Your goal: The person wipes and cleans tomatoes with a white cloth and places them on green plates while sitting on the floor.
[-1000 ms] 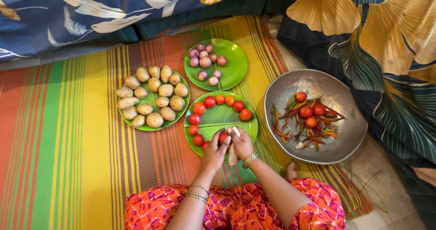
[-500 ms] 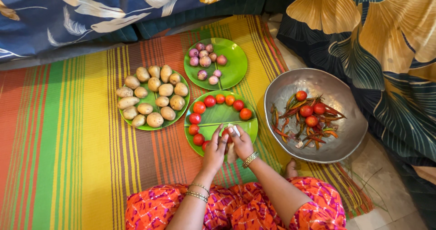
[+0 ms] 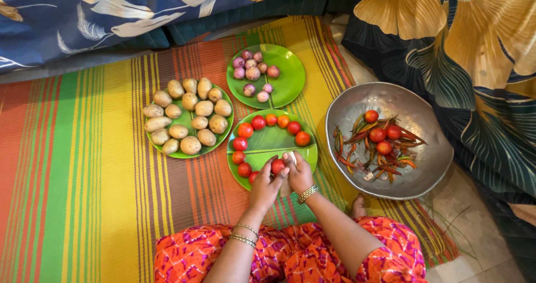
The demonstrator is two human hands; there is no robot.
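My left hand (image 3: 266,186) and my right hand (image 3: 299,174) meet over the near edge of a green divided plate (image 3: 271,142). Together they pinch one red tomato (image 3: 277,166) between the fingertips. A small pale object shows by my right fingers; I cannot tell what it is. Several more red and orange tomatoes ring the plate's rim. Both wrists wear bangles.
A green plate of potatoes (image 3: 188,119) lies to the left, a green plate of small purple onions (image 3: 267,75) behind. A metal bowl (image 3: 388,139) with tomatoes and red chillies sits right. All rest on a striped mat (image 3: 84,166); patterned cloth lies behind and right.
The hands stayed together at the plate's near edge, shifting slightly while turning the tomato. Plates and bowl have not moved.
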